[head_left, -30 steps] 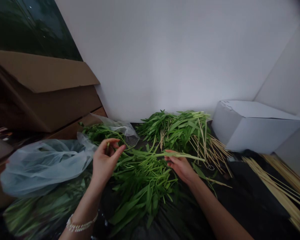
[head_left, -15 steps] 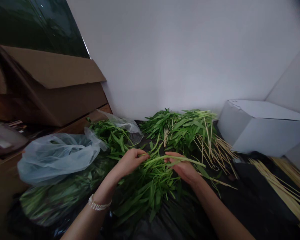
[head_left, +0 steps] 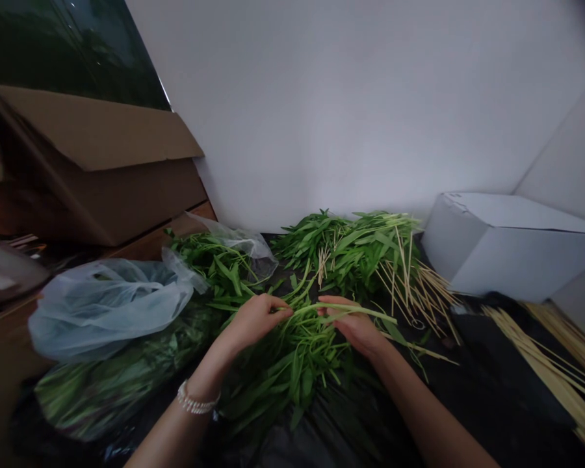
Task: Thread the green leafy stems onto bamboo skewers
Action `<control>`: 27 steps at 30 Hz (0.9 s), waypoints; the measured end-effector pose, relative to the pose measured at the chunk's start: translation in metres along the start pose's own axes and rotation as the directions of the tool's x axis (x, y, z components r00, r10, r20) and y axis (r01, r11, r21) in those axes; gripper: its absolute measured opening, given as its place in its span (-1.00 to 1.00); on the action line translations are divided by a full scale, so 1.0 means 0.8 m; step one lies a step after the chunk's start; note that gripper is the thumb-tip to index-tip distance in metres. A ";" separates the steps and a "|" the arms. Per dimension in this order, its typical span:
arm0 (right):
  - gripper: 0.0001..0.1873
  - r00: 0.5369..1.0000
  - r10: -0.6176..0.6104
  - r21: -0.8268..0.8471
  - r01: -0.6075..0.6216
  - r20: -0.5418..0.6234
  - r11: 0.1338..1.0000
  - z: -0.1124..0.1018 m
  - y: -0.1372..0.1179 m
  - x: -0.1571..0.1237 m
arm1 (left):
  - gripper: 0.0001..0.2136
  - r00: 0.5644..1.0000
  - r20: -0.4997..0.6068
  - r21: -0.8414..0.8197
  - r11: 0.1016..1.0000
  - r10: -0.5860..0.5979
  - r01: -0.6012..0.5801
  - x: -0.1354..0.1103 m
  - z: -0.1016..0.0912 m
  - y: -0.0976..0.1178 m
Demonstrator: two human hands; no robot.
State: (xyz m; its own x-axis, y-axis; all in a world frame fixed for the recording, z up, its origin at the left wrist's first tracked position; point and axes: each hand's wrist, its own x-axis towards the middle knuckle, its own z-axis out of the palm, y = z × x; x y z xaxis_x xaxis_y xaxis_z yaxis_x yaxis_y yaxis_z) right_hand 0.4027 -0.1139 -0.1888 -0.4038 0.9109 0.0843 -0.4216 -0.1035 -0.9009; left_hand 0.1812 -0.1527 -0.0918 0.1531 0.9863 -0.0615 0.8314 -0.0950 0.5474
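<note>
My left hand (head_left: 259,320) is closed in a pinch on a pale green water spinach stem (head_left: 358,311), thumb against fingertips. The stem runs rightward across my right hand (head_left: 355,328), whose fingers are curled around it. A pale, thin stick (head_left: 426,351) pokes out to the right beneath that hand; whether it is held I cannot tell. Below both hands lies a loose heap of water spinach (head_left: 292,374), leaves toward me. Behind them are leafy bunches (head_left: 370,244) with many thin bamboo skewers (head_left: 419,296) sticking out.
On the left sit a clear plastic bag (head_left: 110,305), bagged greens (head_left: 112,383) and an opened cardboard box (head_left: 127,201). More greens (head_left: 219,260) spill from another bag. A white box (head_left: 521,253) stands at right, with bundled sticks (head_left: 541,364) nearer me. A pale wall (head_left: 331,117) rises behind.
The view has shifted slightly. My left hand has edged right along the stem, closer to my right hand. The right hand keeps nearly the same pose.
</note>
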 end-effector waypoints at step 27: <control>-0.67 0.999 0.047 0.070 -0.048 0.020 0.996 0.007 0.008 -0.003 | -0.81 0.948 -0.308 -0.289 0.957 -0.083 -0.010 0.017 0.021 -0.021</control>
State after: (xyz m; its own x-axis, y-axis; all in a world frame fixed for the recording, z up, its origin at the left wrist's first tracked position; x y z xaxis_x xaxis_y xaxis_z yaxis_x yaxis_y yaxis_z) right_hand 0.3964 -0.1186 -0.1925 -0.4391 0.8970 0.0502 -0.4575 -0.1752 -0.8718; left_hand 0.1786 -0.1397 -0.1157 -0.0881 0.9843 0.1529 0.6404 -0.0616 0.7656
